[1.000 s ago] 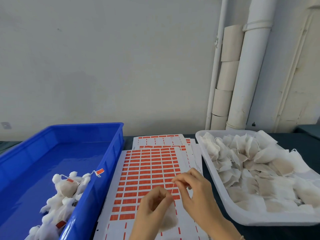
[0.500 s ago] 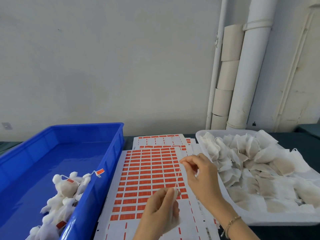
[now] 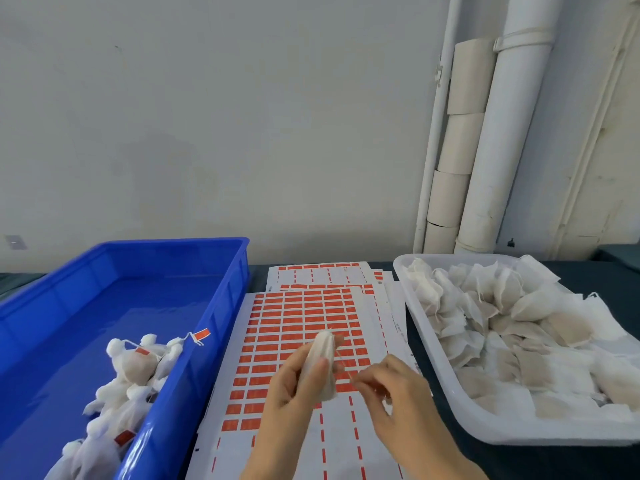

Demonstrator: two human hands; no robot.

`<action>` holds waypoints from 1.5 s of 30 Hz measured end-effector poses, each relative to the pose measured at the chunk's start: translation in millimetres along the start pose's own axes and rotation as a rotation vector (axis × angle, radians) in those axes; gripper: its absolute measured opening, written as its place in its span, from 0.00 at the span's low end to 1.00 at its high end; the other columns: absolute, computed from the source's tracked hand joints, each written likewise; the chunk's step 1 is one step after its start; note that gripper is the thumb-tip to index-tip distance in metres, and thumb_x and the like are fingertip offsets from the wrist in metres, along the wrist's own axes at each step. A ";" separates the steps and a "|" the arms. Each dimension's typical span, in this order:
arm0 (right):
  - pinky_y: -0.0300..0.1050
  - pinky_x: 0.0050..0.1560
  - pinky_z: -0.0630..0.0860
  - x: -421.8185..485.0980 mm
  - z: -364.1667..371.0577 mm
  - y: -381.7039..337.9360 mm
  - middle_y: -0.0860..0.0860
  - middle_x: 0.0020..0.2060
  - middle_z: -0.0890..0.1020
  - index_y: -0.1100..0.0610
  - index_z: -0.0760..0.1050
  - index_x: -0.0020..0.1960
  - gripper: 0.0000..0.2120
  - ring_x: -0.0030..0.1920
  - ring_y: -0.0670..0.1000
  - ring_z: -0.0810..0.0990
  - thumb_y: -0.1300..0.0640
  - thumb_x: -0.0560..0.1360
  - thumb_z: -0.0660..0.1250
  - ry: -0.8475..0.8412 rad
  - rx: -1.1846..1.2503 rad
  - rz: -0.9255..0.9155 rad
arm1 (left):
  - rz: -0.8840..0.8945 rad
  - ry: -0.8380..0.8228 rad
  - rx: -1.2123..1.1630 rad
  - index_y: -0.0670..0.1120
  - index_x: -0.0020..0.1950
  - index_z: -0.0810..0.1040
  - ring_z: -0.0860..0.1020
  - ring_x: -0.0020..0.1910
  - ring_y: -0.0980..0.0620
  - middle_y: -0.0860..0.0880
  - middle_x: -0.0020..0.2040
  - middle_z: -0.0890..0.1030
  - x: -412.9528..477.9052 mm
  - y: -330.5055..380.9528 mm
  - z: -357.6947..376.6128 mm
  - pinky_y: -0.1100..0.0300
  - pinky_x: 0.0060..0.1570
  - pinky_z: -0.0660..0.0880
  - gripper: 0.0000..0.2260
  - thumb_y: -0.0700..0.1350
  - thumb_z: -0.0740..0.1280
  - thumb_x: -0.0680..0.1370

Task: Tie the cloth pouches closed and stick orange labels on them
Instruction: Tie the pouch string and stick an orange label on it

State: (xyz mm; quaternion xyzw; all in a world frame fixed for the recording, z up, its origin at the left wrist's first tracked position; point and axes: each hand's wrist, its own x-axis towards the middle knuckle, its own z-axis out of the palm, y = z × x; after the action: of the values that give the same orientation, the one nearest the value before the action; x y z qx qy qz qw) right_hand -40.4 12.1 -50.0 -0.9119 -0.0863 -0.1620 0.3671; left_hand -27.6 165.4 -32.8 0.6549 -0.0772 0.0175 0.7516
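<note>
My left hand (image 3: 291,386) grips a small white cloth pouch (image 3: 323,358) upright above the sheet of orange labels (image 3: 301,317). A thin drawstring (image 3: 343,363) runs from the pouch's neck down to my right hand (image 3: 391,389), which pinches its end just right of the pouch. Tied pouches with orange labels (image 3: 128,372) lie heaped in the blue bin (image 3: 221,306) at the left. Several untied pouches (image 3: 502,323) fill the white tray (image 3: 412,306) at the right.
More label sheets (image 3: 322,271) lie fanned under the top one, between bin and tray. A dark table surface (image 3: 519,462) shows at the front right. White pipes (image 3: 498,133) and cardboard tubes (image 3: 460,133) stand against the wall behind the tray.
My right hand has dropped from up near the tray's corner to beside the pouch, still pinching the string. My left hand has lifted the pouch higher and turned it upright.
</note>
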 end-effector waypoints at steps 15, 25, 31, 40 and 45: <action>0.29 0.46 0.76 -0.2 9.2 -19.0 0.37 0.42 0.83 0.44 0.78 0.47 0.07 0.48 0.40 0.81 0.44 0.71 0.67 0.081 0.500 0.136 | 0.092 0.093 0.140 0.67 0.43 0.82 0.79 0.47 0.64 0.63 0.43 0.82 -12.5 -7.8 -1.4 0.75 0.39 0.73 0.10 0.55 0.61 0.73; 0.25 0.34 0.73 4.6 18.9 -10.8 0.36 0.39 0.84 0.43 0.82 0.41 0.07 0.43 0.36 0.82 0.55 0.68 0.76 -0.011 0.671 0.323 | -0.122 0.121 0.172 0.52 0.43 0.80 0.78 0.39 0.64 0.59 0.37 0.81 -16.4 -23.9 2.3 0.76 0.34 0.72 0.09 0.46 0.62 0.80; 0.26 0.38 0.75 6.2 19.1 -2.1 0.40 0.36 0.84 0.48 0.77 0.43 0.08 0.41 0.41 0.83 0.54 0.69 0.76 0.045 0.491 0.222 | -0.215 0.185 0.143 0.47 0.44 0.81 0.81 0.36 0.57 0.53 0.36 0.83 -11.8 -28.1 6.2 0.71 0.32 0.74 0.08 0.46 0.64 0.79; 0.23 0.46 0.72 -1.2 7.1 -4.0 0.30 0.38 0.77 0.36 0.76 0.40 0.16 0.44 0.38 0.78 0.58 0.71 0.73 0.032 0.086 -0.118 | -0.392 0.217 -0.222 0.40 0.48 0.82 0.78 0.41 0.46 0.42 0.40 0.82 -13.8 -21.6 7.2 0.57 0.43 0.76 0.08 0.42 0.66 0.78; 0.26 0.51 0.68 -5.9 10.5 -6.4 0.42 0.42 0.81 0.51 0.84 0.47 0.07 0.44 0.43 0.78 0.58 0.69 0.76 0.102 -0.111 -0.151 | -0.352 0.203 -0.276 0.42 0.46 0.84 0.80 0.41 0.47 0.42 0.42 0.84 -16.3 -18.3 11.1 0.59 0.41 0.77 0.08 0.43 0.65 0.77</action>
State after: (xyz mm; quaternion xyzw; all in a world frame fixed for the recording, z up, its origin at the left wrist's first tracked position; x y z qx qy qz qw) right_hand -45.2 23.8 -55.2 -0.9123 -0.1269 -0.2401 0.3066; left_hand -42.4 153.1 -51.6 0.5442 0.1123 -0.0588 0.8293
